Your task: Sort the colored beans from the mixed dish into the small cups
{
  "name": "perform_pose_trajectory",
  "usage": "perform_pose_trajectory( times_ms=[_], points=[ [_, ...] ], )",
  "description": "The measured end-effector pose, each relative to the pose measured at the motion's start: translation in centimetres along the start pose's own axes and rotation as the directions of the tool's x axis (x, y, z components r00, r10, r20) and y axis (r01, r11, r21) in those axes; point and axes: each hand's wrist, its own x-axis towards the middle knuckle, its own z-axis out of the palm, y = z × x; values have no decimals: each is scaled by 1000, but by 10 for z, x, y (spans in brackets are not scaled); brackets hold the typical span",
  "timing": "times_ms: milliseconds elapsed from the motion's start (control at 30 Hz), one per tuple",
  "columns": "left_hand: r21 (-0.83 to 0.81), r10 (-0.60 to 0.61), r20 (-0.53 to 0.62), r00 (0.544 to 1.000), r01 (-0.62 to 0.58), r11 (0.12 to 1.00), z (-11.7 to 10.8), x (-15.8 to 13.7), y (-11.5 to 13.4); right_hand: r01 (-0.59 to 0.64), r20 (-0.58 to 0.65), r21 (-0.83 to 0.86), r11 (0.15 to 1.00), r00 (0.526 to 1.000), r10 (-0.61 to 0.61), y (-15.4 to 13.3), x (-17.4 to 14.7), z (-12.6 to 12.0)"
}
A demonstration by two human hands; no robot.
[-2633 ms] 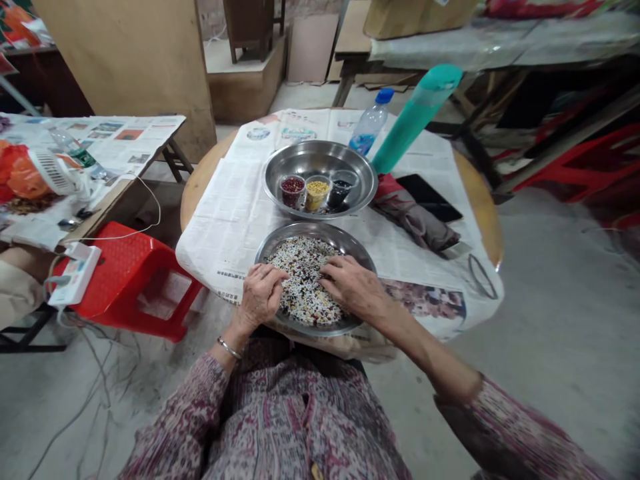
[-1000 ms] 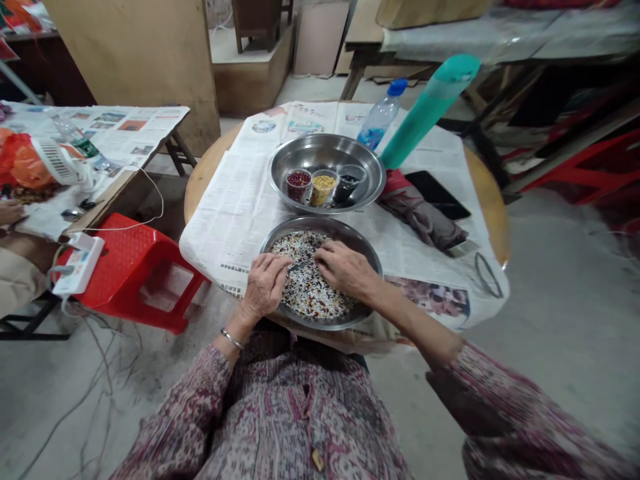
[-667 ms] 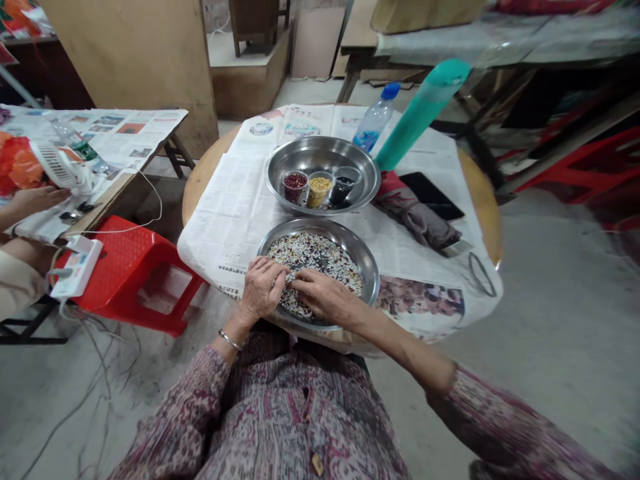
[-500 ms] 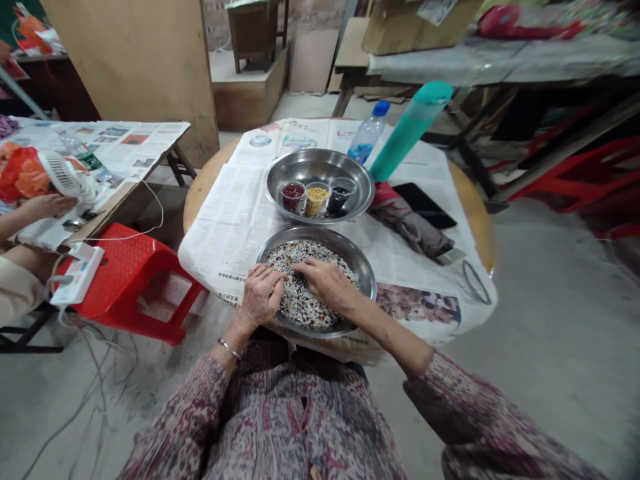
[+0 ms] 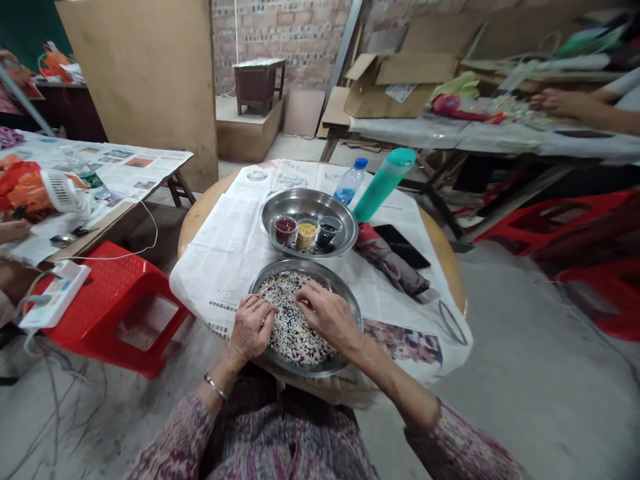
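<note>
In front of me stands a steel bowl [image 5: 341,285] with a layer of mixed grains and beans [image 5: 295,343], white, black, red and yellow. My left hand [image 5: 251,325] is at the bowl's left side with its fingers curled; what they hold, if anything, is hidden. Over the mix, my right hand [image 5: 326,313] has thumb and fingertips brought together, and anything in them is too small to make out. Just behind is a second steel bowl [image 5: 280,203]. It contains a cup of red beans [image 5: 285,230], a cup of yellow beans [image 5: 307,235] and a cup of dark beans [image 5: 328,233].
Newspaper [image 5: 210,260] covers the round table. Behind the bowls are a plastic bottle [image 5: 351,180] and a teal cylinder [image 5: 385,185]; a folded umbrella [image 5: 387,260] lies to the right. A red stool [image 5: 115,300] bears a power strip [image 5: 57,293]. Another person's hands [image 5: 555,101] are at the back right.
The view has tilted up, so the table sits lower in it. My hands have moved slightly apart, the left one toward the bowl's left rim. Another person's hands now show at back right.
</note>
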Motion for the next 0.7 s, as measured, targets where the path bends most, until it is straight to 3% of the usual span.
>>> perform_pose_trajectory(
  times_ms=[133,267,367,467,700],
  points=[
    [-10,-5,-7,1000,5,1000,1,-2,-1,-152,-41,207,966,986,164,18,22,-11],
    [-15,-13,-3,1000,13,1000,2,-4,-2,-275,-174,288,917,927,333,41,61,-26],
    [-7,-16,-18,1000,16,1000,2,-4,-2,-378,-225,161,911,885,407,54,96,-39],
    [-4,-17,-24,1000,17,1000,2,-2,-1,-447,-169,-49,893,885,434,62,127,-47],
    [-25,-30,-16,999,30,999,1,-2,1,-362,16,-355,862,920,392,68,156,-42]
  ],
)
